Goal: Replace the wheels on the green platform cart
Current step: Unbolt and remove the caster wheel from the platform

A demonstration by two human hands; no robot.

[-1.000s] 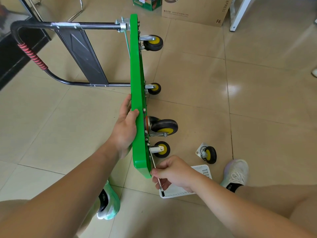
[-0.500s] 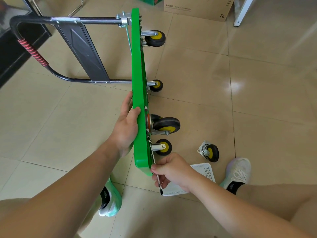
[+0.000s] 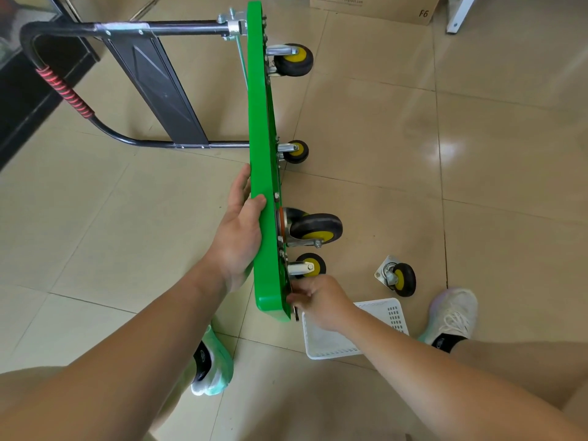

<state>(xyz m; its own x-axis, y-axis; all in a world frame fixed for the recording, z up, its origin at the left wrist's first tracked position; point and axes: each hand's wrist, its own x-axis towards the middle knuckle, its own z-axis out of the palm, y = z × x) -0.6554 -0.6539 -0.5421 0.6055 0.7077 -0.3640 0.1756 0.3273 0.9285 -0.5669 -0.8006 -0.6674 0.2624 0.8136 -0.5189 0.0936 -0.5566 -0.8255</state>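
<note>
Bare: left hand (image 3: 240,237), right hand (image 3: 321,300), both forearms, knees. Left shoe (image 3: 216,374): white knit sneaker, mint-green tint. Right shoe (image 3: 453,308): white sneaker, white laces, faint lilac toe, mint sole edge. Black ankle socks (image 3: 447,342), small pale logo on each.

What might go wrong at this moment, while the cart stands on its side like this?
1. The green platform cart stands on its edge, steadied by the left hand; force from the right hand on the thin tool might tip it.
2. The loose caster lies near the right shoe and might roll underfoot.
</note>
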